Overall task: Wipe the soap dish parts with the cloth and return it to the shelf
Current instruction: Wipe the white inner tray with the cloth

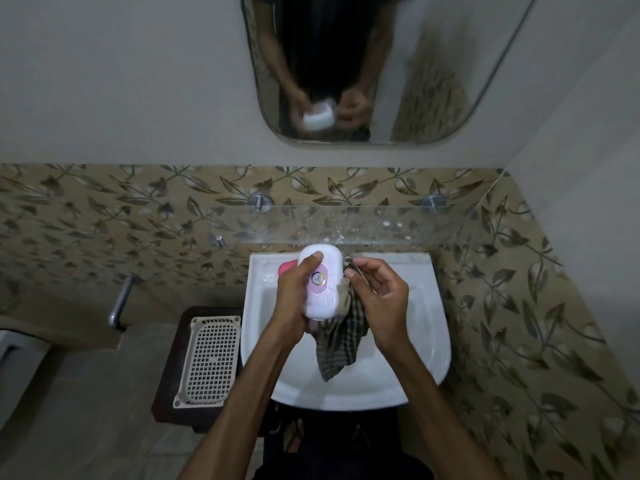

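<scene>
My left hand (294,299) grips a white oval soap dish (323,285) with a pink patterned lid, held above the white sink (408,341). My right hand (375,292) holds a dark checked cloth (341,344) against the dish's right side; the cloth hangs down into the basin. A pink soap bar (286,266) lies on the sink's back left rim, partly hidden by the dish. The glass shelf (381,223) runs along the wall just above the sink, wet with drops.
A cream perforated plastic tray (209,362) lies on a dark stool (166,393) left of the sink. A metal tap (119,303) sticks out of the tiled wall at left. A mirror (363,64) hangs above the shelf.
</scene>
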Available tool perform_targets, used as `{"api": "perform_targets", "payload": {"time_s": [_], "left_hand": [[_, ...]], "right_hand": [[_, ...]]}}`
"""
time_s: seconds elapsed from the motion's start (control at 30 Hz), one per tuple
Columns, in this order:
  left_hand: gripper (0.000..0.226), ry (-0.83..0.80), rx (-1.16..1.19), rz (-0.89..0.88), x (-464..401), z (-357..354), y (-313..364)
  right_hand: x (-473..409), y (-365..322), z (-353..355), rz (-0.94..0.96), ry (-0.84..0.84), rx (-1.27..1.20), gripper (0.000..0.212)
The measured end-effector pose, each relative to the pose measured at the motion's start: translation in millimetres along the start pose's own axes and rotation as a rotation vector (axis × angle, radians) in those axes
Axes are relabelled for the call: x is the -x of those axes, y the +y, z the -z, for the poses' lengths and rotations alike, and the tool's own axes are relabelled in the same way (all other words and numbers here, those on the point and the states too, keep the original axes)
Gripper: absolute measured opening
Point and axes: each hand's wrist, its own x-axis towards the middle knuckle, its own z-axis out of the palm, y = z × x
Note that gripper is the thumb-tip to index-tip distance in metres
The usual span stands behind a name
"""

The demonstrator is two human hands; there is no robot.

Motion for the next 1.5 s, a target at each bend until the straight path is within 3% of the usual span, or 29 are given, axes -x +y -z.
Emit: {"api": "perform_targets", "payload": {"time_s": [0.07,0.17,0.27,0.43,0.57,0.63,0.7,0.77,0.97,1.1,1.23,1.4,1.5], "left_hand": [[0.047,0.063,-0.001,-0.033,-1.1,-6.3,-1.7],[0.044,0.113,0.18,0.016,-3.3,-14.0,1.4],[0.036,0.071,0.311,0.078,-11.1,-11.8,5.0],[0.025,-0.052,0.313,0.263,-3.2,-17.1,-3.8],[0.032,-0.072,0.337,0.276,-9.8,-9.8,0.1],[0.037,-0.078,0.304,0.27,-7.7,-13.5,-2.0],[0.027,-0.021,0.334,0.239,-2.9,-18.6,-5.8],[0.019,0.024,0.409,0.225,-3.4,-21.5,-4.6],[0.031,0.219,0.515,0.158,-10.2,-25.1,-3.3],[0.034,0.222,0.52,0.168,-7.2,-26.3,-10.0],[0.053,0.226,0.48,0.172,-8.7,-23.3,-7.1],[0.052,0.243,0.571,0.214,1.5,-28.6,-11.7],[0.032,0.126,0.546,0.208,8.2,-23.2,-12.5]], "right_hand": [[3.0,1.3,-6.0,0.022,0.054,0.01,0.027],[13.0,4.5,-11.3,0.074,0.06,0.105,0.023],[28.5,10.3,-10.1,0.196,0.008,0.238,0.02],[-6.5,0.3,-6.5,0.047,0.082,0.175,0.023],[17.7,3.4,-3.0,0.252,-0.048,0.246,0.019],[3.5,0.7,2.2,0.176,-0.006,0.254,0.021],[-10.5,-3.6,2.2,0.078,0.04,0.259,0.022],[-3.3,-1.9,-1.9,0.112,0.027,0.257,0.021],[28.4,10.8,-7.6,0.237,-0.002,0.31,0.016],[16.2,4.4,-9.8,0.204,0.039,0.308,0.018],[33.8,7.5,-11.0,0.3,-0.075,0.363,0.021],[26.1,3.4,-21.4,-0.002,0.052,0.092,0.027],[26.2,1.0,-21.1,-0.079,0.022,-0.031,0.022]]}}
